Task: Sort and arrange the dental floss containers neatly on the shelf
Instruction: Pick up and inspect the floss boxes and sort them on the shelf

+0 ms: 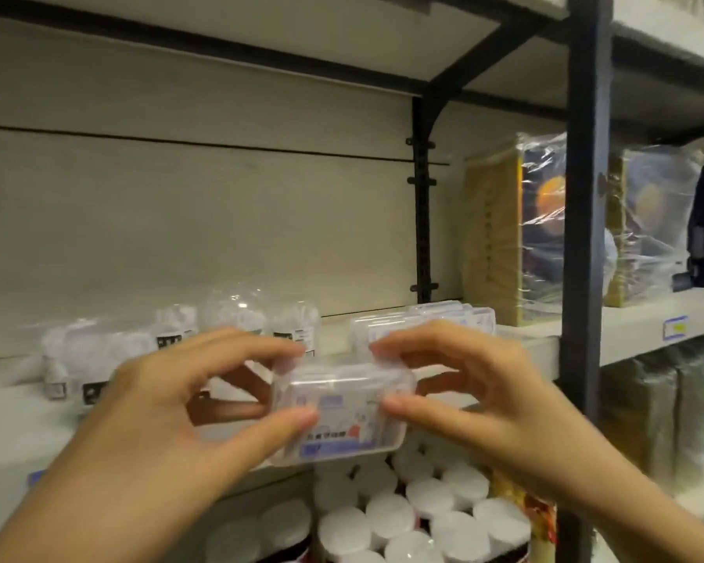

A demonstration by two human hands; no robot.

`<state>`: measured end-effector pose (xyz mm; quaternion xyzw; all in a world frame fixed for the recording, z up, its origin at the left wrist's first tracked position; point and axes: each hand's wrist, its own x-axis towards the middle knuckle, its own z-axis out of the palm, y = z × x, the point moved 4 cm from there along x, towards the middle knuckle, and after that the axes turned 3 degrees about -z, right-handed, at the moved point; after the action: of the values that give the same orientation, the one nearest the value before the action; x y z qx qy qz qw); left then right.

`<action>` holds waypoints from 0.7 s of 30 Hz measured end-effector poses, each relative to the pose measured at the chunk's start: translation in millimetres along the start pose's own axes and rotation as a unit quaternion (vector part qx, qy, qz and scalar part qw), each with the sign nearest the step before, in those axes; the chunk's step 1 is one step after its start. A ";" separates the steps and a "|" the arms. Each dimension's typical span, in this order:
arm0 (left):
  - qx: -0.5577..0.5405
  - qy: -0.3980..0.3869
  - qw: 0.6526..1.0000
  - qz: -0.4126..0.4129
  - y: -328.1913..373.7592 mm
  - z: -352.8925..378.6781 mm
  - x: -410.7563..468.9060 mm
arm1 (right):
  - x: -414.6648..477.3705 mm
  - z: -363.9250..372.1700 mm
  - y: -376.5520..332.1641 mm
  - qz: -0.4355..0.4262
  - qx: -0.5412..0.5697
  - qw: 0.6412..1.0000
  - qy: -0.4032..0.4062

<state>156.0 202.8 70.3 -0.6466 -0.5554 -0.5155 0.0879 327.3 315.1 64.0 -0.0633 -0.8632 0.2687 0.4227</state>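
My left hand (167, 404) and right hand (472, 384) pinch one clear floss box (344, 416) between them, thumbs pressed on its near face and forefingers hooked over its top edge, the other fingers spread loosely open. The box sits in the air just in front of the shelf (578, 343) edge, tilted slightly toward me. Its label carries blue patches, a red mark and a line of dark characters, but the blur leaves them unreadable to me. Just behind my right fingers a row of similar boxes (423, 323) stands on the shelf, packed face to face. To the left lie clear bags and tubs (171, 339) with small black-and-white stickers, probably more floss items, though I cannot be sure. A dark upright post (586, 237) stands at the right, with film-wrapped packs (521, 237) on the shelf beside it. Below the shelf, white-lidded jars (419, 509) crowd together. Both my wrists reach upward from the lower corners, palms facing each other.
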 end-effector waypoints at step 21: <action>0.363 -0.202 0.896 -0.160 -45.4 96.1 193.9 | 178.6 -71.8 137.8 -0.047 -0.252 0.937 -0.236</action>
<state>145.2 407.1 154.1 -0.5625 -0.8054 -0.1442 0.1189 252.6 521.4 152.7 -0.0615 -0.9795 0.0295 0.1897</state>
